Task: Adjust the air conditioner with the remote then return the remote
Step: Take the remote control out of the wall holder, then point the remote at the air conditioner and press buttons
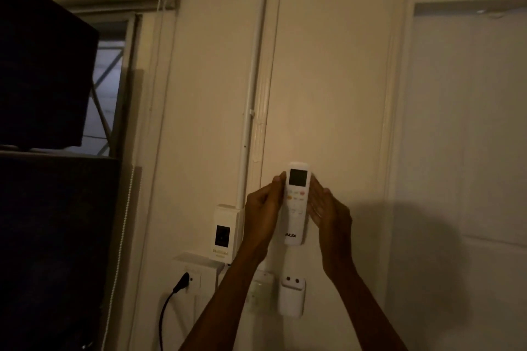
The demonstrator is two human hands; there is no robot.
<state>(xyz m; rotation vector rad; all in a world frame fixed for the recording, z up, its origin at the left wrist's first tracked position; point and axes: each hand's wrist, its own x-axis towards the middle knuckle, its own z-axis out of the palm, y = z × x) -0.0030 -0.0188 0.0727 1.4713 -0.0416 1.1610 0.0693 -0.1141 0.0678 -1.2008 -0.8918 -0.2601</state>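
A white air conditioner remote [295,204] with a dark screen and coloured buttons is held upright in front of the cream wall. My left hand [263,208] grips its left edge with thumb and fingers. My right hand [328,208] presses flat against its right edge. Below the remote, an empty white wall holder [291,298] with two screw holes is fixed to the wall. No air conditioner is in view.
A white breaker box [224,232] sits left of my left hand, fed by a white conduit [251,94]. Below it is a wall socket [191,279] with a black plug and cable. Dark speakers or cabinets [42,151] fill the left. A closed white door [467,122] stands at right.
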